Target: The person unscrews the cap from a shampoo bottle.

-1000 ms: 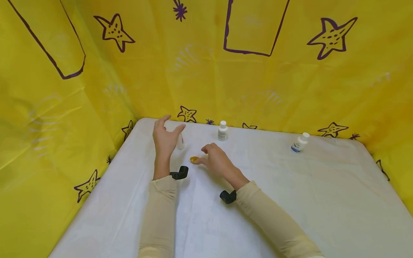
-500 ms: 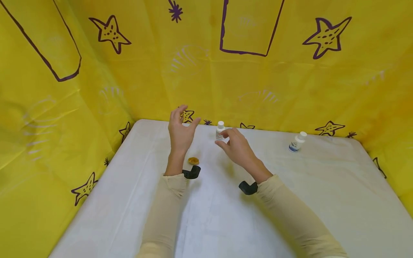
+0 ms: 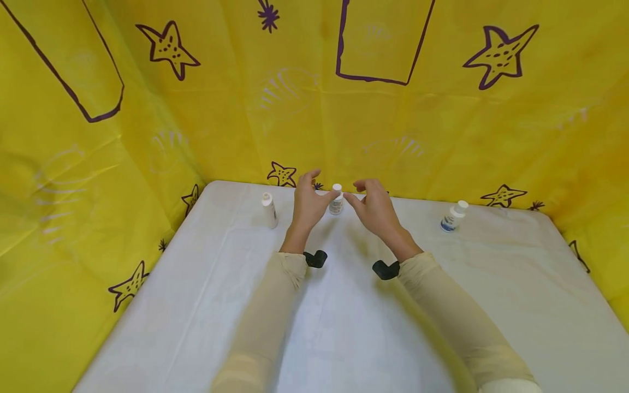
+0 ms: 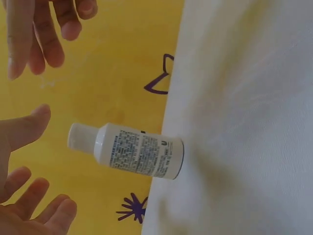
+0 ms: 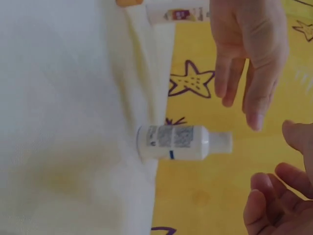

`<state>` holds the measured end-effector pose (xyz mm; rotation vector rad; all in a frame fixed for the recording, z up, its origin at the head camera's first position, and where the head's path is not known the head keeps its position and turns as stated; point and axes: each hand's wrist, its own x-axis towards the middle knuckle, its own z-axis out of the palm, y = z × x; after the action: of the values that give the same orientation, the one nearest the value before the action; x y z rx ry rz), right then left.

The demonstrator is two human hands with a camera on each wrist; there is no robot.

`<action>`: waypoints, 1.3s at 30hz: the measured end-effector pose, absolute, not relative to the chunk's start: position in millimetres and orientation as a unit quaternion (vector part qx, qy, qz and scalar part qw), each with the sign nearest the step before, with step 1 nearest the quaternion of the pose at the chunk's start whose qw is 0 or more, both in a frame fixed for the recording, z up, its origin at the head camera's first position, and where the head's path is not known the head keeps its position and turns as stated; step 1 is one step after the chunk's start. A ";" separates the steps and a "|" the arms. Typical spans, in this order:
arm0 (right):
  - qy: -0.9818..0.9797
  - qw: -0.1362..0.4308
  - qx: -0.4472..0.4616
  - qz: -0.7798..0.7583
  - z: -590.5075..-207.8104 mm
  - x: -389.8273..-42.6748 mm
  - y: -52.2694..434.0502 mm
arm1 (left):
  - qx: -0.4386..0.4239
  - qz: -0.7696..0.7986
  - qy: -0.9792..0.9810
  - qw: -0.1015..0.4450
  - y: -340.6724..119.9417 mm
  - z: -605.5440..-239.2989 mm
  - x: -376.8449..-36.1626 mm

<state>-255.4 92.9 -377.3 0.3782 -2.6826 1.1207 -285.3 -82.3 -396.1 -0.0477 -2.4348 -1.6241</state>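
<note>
Now each spread hand, left hand [image 3: 307, 203] and right hand [image 3: 375, 209], flanks the bottle [image 3: 336, 199] untouched near the table's [image 3: 344, 327] far edge.

From my seat I saw both hands raised at the far edge of the white table [image 3: 344, 327], with a small white bottle [image 3: 336, 200] upright between them. The left hand [image 3: 308, 204] hovered just left of it, fingers spread and relaxed; the right hand [image 3: 374, 207] sat just right, fingers loosely bent. Neither plainly touched it. A second bottle [image 3: 269, 210] stood further left, a third bottle [image 3: 454, 216] tilted well to the right. Yellow starred cloth [image 3: 442, 125] walled the far side.
</note>
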 end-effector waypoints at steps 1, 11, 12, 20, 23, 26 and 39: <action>-0.910 0.104 0.127 0.382 -378.9 -258.1 93.5 | -0.012 -0.552 -0.827 0.101 -80.2 -398.1 -287.0; -0.906 0.092 0.107 0.398 -391.8 -282.6 91.9 | 0.016 -0.582 -0.809 0.079 -65.3 -419.8 -299.1; -0.906 0.091 0.106 0.399 -392.3 -284.4 90.2 | 0.019 -0.582 -0.809 0.079 -64.7 -420.8 -299.6; -0.915 0.082 0.108 0.381 -396.0 -298.8 81.2 | 0.035 -0.579 -0.811 0.077 -58.2 -428.0 -304.6; -0.918 0.079 0.111 0.373 -398.4 -302.8 79.2 | 0.042 -0.570 -0.817 0.071 -57.3 -433.6 -308.1; -0.920 0.076 0.118 0.366 -401.0 -305.5 78.1 | 0.046 -0.561 -0.824 0.063 -56.9 -437.9 -309.6; -0.922 0.049 0.115 0.368 -411.1 -306.0 78.9 | 0.015 -0.513 -0.856 0.067 -48.9 -442.9 -305.7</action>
<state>-306.0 78.9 -411.1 0.3489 -2.8079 1.1206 -305.7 -48.9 -442.9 0.0451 -2.5797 -1.5467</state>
